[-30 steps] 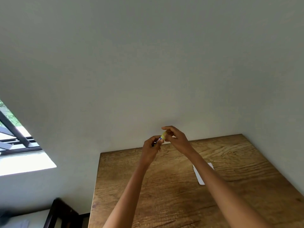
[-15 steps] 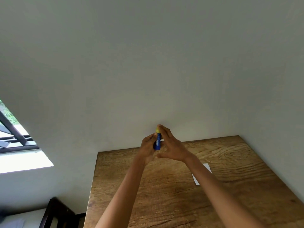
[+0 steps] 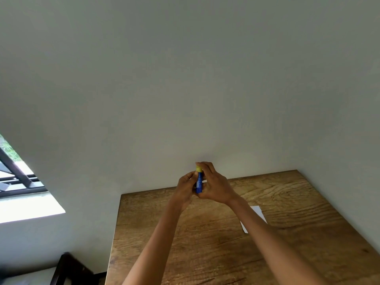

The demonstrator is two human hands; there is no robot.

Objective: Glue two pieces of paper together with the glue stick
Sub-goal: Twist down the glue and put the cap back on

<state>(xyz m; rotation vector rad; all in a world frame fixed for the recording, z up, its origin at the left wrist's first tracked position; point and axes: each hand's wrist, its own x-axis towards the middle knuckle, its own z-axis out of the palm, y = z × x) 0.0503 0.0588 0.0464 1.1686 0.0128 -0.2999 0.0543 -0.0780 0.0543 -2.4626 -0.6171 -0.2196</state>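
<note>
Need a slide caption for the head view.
Both hands, left hand and right hand, hold an upright blue glue stick with yellow cap above a wooden table.

The glue stick (image 3: pixel 199 183) stood upright between the left hand (image 3: pixel 186 189) and right hand (image 3: pixel 216 187), above the surface (image 3: pixel 205 243); paper (image 3: pixel 258 212) lay below the right hand.

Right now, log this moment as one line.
left hand: grips glue stick | right hand: at yellow cap | paper: on table
</note>
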